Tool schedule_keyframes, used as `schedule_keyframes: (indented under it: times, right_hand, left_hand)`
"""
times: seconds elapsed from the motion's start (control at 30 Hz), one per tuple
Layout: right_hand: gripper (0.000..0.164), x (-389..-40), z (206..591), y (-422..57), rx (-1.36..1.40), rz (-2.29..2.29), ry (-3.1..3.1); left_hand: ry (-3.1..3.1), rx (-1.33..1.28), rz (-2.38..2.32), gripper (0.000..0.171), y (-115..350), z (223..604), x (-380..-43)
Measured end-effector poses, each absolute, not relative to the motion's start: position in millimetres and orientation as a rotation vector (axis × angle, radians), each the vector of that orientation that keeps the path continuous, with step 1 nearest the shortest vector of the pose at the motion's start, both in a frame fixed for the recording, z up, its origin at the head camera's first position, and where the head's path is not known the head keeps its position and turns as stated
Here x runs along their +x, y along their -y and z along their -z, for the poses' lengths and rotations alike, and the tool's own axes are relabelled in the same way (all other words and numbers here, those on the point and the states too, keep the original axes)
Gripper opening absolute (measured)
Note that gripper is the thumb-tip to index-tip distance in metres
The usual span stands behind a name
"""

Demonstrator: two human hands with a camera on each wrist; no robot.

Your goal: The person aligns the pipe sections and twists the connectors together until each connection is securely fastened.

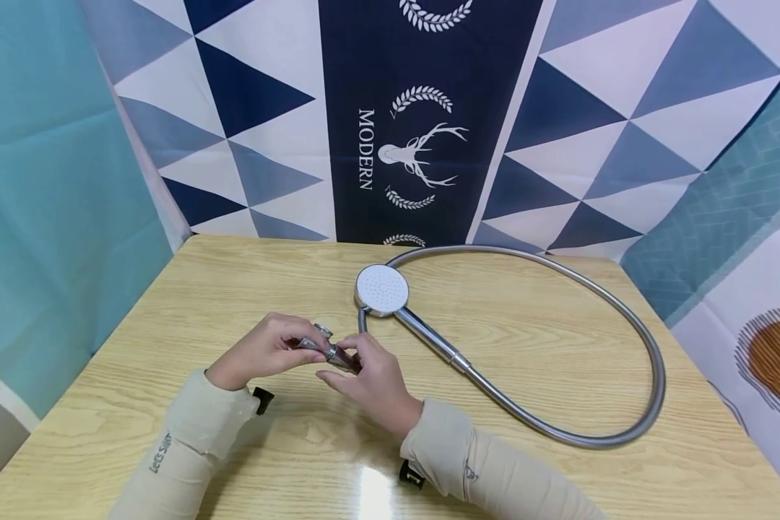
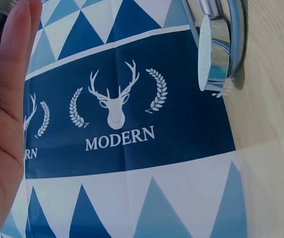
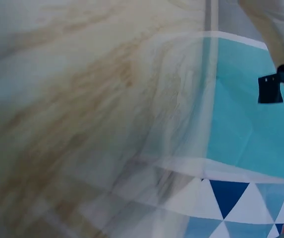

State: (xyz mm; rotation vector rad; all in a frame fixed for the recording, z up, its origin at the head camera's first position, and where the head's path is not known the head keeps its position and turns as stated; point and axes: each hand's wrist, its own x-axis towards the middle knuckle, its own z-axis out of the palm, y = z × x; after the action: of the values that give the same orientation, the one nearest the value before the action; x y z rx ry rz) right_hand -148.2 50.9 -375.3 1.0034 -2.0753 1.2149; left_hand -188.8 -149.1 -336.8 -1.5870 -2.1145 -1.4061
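My left hand (image 1: 273,354) pinches a small chrome fitting (image 1: 330,352) with a round knob (image 1: 323,331) on its upper side. From the other side, my right hand (image 1: 378,379) has its thumb and fingers around the fitting's right end. Just behind them lies a shower head (image 1: 381,290), its white spray face up and its chrome handle pointing toward the right front. A grey metal hose (image 1: 653,361) runs from that handle in a wide loop, passes behind the head and comes down to my right hand, where its end is hidden.
The wooden table (image 1: 169,325) carries all of this. Behind it hangs a patterned cloth (image 1: 266,130) with triangles and a deer print, and teal cloth (image 1: 39,180) hangs at the left. A black strap piece (image 1: 263,399) sticks out from my left sleeve, another (image 1: 412,475) from the right.
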Motion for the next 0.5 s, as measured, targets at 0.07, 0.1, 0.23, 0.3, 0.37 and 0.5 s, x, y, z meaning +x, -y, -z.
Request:
schedule_keyframes:
  times: [0.07, 0.1, 0.23, 0.3, 0.37, 0.5]
  right_hand:
    - [0.034, -148.8, 375.5, -50.6, 1.001, -1.133, 2.052]
    - [0.033, -149.3, 375.1, -50.7, 1.009, -1.119, 2.038]
    - [0.027, -151.5, 375.2, -52.4, 1.047, -1.186, 1.99]
    - [0.027, -151.2, 374.1, -53.6, 1.045, -1.189, 2.002]
    - [0.027, -150.3, 373.0, -55.0, 1.028, -1.161, 2.04]
    - [0.026, -147.9, 369.9, -58.0, 0.992, -1.046, 2.136]
  left_hand:
    - [2.099, -1.604, 1.406, 0.012, 147.5, 336.4, -188.6]
    - [2.088, -1.613, 1.403, 0.011, 146.6, 336.2, -188.7]
    - [2.058, -1.632, 1.402, 0.008, 143.6, 335.3, -189.8]
    - [2.06, -1.618, 1.405, 0.009, 142.6, 335.2, -190.6]
    - [2.067, -1.599, 1.406, 0.009, 141.7, 335.2, -191.3]
    - [2.078, -1.579, 1.409, 0.008, 139.5, 336.0, -192.9]
